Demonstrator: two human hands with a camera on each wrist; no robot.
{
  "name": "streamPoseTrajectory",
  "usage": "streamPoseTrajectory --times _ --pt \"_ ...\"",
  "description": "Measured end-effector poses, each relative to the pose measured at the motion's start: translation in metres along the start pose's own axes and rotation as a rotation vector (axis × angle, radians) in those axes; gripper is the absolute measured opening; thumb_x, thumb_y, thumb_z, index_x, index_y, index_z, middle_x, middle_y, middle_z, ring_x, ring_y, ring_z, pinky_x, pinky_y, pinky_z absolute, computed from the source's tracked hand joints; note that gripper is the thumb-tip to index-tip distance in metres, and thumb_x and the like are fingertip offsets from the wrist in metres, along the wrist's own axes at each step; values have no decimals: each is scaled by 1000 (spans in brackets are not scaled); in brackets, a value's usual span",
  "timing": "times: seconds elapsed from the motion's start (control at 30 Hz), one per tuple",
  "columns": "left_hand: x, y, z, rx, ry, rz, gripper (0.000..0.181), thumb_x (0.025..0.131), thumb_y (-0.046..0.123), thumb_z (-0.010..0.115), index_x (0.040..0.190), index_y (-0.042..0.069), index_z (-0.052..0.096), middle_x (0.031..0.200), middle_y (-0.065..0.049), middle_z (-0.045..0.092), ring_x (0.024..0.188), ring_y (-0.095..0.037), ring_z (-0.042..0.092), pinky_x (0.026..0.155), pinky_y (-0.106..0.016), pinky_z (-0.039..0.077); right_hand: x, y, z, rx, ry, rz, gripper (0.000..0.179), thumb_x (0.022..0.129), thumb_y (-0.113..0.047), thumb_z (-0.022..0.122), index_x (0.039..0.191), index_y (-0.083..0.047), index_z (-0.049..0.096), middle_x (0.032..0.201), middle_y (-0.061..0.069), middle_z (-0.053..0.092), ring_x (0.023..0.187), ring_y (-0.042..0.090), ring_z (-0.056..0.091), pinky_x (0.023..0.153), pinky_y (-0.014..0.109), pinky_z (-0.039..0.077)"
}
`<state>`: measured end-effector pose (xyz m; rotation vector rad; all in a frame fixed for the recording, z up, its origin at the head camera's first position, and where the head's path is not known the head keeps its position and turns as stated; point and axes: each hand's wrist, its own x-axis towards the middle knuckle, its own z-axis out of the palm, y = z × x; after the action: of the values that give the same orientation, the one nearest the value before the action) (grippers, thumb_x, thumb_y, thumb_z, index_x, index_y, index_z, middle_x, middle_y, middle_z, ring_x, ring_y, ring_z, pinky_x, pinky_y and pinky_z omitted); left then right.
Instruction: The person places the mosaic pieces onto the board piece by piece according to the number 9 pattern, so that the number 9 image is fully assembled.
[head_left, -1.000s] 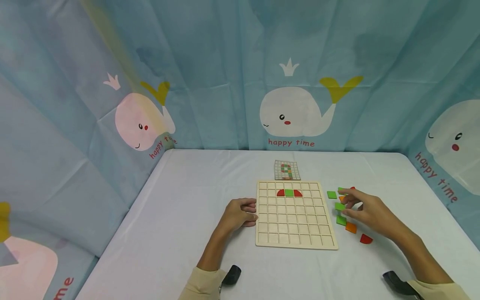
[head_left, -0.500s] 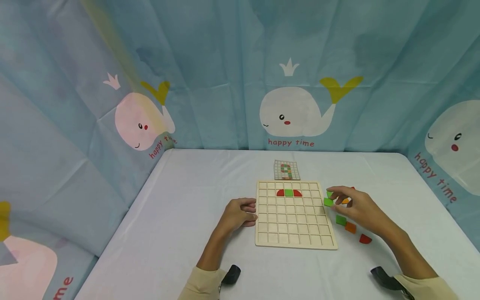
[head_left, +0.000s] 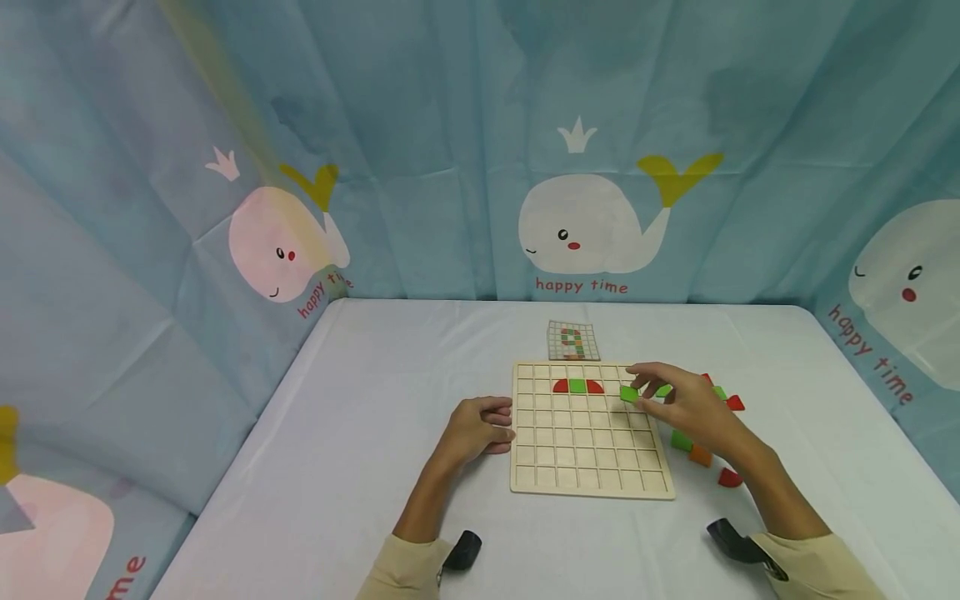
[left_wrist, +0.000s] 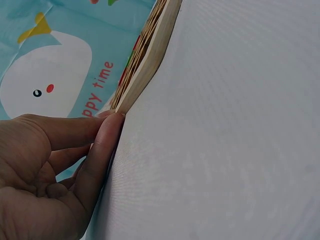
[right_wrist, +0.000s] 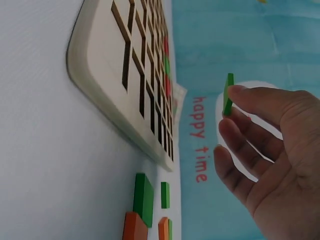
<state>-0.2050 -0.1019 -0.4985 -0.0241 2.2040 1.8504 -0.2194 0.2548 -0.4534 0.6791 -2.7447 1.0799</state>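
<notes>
My right hand [head_left: 693, 408] pinches a green square tile [head_left: 629, 394] between thumb and fingers. It is held above the right part of the wooden grid board [head_left: 577, 457]; the right wrist view shows the tile [right_wrist: 228, 95] edge-on, clear of the board [right_wrist: 95, 55]. My left hand [head_left: 472, 429] holds the board's left edge, with thumb and finger meeting at the rim in the left wrist view. In the board's second row from the far side, a green square [head_left: 577, 386] sits between two red quarter-round tiles [head_left: 561, 386].
A small pattern card [head_left: 573, 340] lies just beyond the board's far edge. To the board's right are loose tiles: a green square [head_left: 681, 441], an orange one [head_left: 701, 455], a red one [head_left: 730, 477] and several more partly behind my right hand.
My right hand has picked up the green tile from the table and carried it left over the board. Red and green tiles behind the hand are now uncovered. The left hand stays put.
</notes>
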Motion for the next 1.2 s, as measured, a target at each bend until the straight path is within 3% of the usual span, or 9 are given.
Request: streamPoseTrajectory --times 0.8,1.2 --pt "0 0 -1 -16 -5 -2 57 86 -13 78 141 -3 65 120 -17 68 94 -18 73 75 -32 69 32 -19 36 80 -62 -21 47 95 -4 78 140 -7 65 113 6 75 97 19 68 72 27 58" --pt "0 0 0 -24 -6 -5 56 87 -13 77 140 -2 64 118 -18 68 93 -19 74 76 -32 69 44 -23 51 94 -100 -56 48 94 -1 79 140 -1 64 112 7 74 95 17 69 80 32 62"
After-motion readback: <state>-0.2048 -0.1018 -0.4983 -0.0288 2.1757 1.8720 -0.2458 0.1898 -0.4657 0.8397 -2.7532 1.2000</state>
